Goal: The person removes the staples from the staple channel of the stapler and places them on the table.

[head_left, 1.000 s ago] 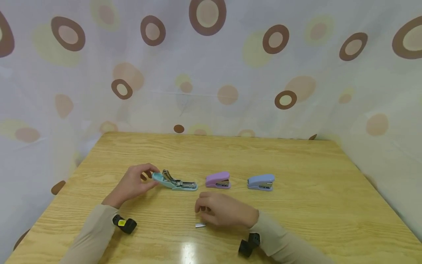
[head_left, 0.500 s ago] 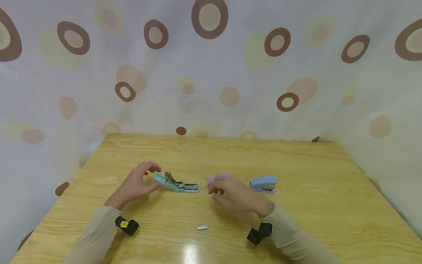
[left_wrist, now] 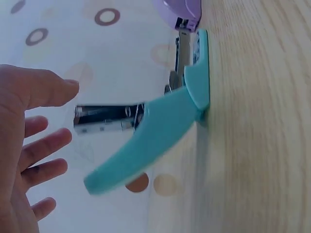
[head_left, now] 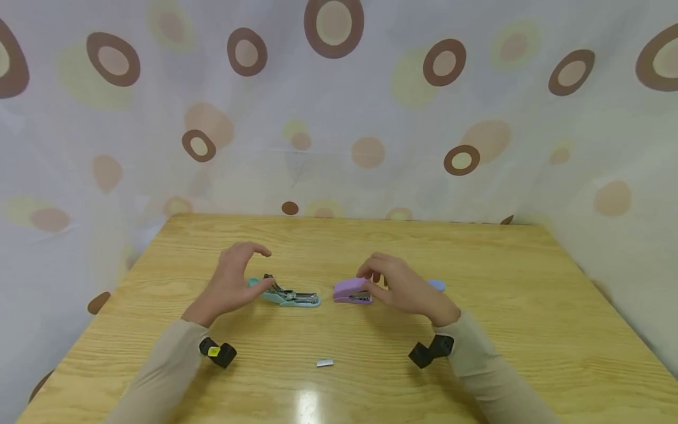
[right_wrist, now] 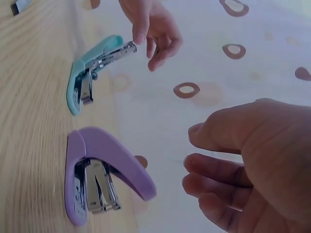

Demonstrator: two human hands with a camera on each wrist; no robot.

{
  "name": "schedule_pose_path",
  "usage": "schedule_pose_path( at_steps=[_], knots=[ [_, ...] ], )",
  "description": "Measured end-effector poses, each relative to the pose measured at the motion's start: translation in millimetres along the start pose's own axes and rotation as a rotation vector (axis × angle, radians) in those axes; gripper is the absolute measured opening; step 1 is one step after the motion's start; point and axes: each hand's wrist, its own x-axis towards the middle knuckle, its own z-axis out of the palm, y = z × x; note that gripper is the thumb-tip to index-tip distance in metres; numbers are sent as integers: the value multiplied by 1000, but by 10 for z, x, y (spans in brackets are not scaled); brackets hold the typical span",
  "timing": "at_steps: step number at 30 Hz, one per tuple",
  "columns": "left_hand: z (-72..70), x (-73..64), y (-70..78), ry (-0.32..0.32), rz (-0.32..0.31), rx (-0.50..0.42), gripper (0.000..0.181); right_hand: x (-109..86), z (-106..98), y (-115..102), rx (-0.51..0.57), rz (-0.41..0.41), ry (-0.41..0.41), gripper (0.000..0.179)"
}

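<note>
A teal stapler [head_left: 299, 302] lies on the table with its top cover swung far back and its metal magazine laid bare. My left hand [head_left: 230, 285] hovers at its raised end, thumb and fingers spread; in the left wrist view a gap separates the thumb from the stapler. To the right stands a purple stapler [right_wrist: 107, 150], its cover in the normal position. My right hand [head_left: 405, 285] is just right of it, fingers loosely bent, holding nothing; the right wrist view shows space between them. A small strip of staples [head_left: 325, 363] lies nearer the table's front.
A blue stapler [head_left: 436, 285] sits farther right, mostly hidden behind my right hand. Everything rests on a wooden table [head_left: 296, 247]. A patterned curtain [head_left: 318, 118] hangs behind the table's back edge. Black wrist cameras are strapped at both sleeves.
My left hand has let go of the teal stapler and lifted slightly. My right hand has moved from beside the staple strip, rightward and away from me, to the purple stapler.
</note>
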Motion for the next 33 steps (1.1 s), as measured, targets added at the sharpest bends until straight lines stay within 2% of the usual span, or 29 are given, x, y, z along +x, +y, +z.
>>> schedule_pose_path(
  at_steps=[2, 5, 13, 19, 24, 27, 33],
  knots=[
    [38, 57, 45, 7, 53, 14, 41, -7, -6, 40, -5, 0, 15, 11],
    [104, 101, 97, 12, 95, 5, 36, -13, 3, 108, -5, 4, 21, 14],
    [342, 142, 243, 64, 146, -13, 26, -62, 17, 240, -31, 63, -8, 29],
    [489, 347, 393, -17, 120, -26, 26, -66, -7, 248, -58, 144, -43, 29],
    [586, 432, 583, -111, 128, 86, 25, -60, 63, 278, -55, 164, -86, 25],
    [640, 466, 688, -166, 145, 120, 26, -55, 96, 287, -42, 157, -102, 24],
    [812, 542, 772, -203, 164, 63, 22, -40, 135, 348, -39, 165, -106, 20]
  ],
)
